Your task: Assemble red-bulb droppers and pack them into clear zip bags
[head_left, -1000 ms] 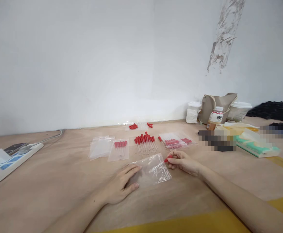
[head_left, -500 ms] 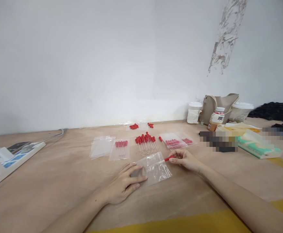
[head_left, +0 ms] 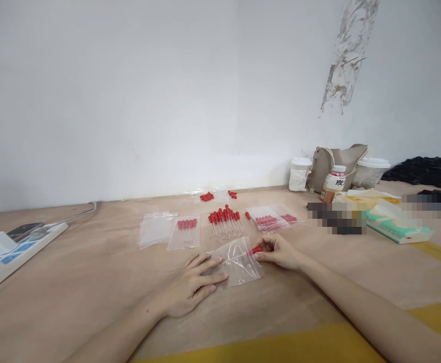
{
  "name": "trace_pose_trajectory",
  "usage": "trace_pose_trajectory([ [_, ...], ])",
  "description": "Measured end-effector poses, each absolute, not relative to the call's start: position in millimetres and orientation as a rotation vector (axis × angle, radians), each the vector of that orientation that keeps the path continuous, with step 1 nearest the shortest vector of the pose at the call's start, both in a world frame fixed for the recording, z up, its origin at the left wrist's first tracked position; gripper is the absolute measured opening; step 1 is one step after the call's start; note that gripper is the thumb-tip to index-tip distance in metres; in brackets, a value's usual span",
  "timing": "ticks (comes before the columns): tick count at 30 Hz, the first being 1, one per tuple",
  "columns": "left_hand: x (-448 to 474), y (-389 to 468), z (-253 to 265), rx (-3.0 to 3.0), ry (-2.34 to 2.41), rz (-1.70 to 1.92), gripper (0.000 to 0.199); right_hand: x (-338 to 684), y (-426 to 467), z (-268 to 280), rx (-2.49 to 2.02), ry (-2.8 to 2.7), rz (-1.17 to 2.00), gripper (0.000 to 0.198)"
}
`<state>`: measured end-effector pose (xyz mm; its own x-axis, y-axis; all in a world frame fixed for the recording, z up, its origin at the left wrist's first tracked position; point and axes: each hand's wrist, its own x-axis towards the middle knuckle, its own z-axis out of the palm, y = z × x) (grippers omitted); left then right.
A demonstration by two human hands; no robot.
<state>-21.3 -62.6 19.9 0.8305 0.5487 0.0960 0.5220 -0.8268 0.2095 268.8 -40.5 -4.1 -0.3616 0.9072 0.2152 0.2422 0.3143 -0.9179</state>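
My left hand (head_left: pixel 195 282) lies with fingers spread on a clear zip bag (head_left: pixel 239 272), pressing its left end to the table. At the bag's right end, my right hand (head_left: pixel 278 253) pinches the red rubber bulb of a glass dropper (head_left: pixel 257 249); its clear tube lies inside the bag. Beyond the hands is a pile of red-bulbed droppers (head_left: pixel 226 224). To its left lie a bag holding several droppers (head_left: pixel 184 234) and a stack of flat bags (head_left: pixel 156 229). Filled bags of droppers (head_left: pixel 271 219) overlap at the right, beside a loose dropper bulb (head_left: pixel 248 215).
Loose red bulbs (head_left: pixel 206 196) lie on plastic near the wall. A power strip (head_left: pixel 35 254) and phone (head_left: pixel 24 231) sit at the left. At the right are a paper cup (head_left: pixel 300 175), a bottle (head_left: pixel 333 185), a bag (head_left: pixel 320 169) and a tissue pack (head_left: pixel 399 227).
My right hand has moved left, sliding the dropper further into the clear bag. My left hand stays on the bag. The whole view has shifted slightly.
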Motion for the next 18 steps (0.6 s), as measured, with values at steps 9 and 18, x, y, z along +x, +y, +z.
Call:
trace_pose_trajectory([
  [9,-20.6,-62.8,20.0,2.894,0.807,0.237,0.037,251.9,-46.7,-6.2,-0.945,-1.835,1.051,0.025],
  [18,-20.1,-62.0,19.2,2.860,0.831,0.182,0.036,243.3,-47.1,-12.3,-0.919,-1.790,1.122,0.026],
])
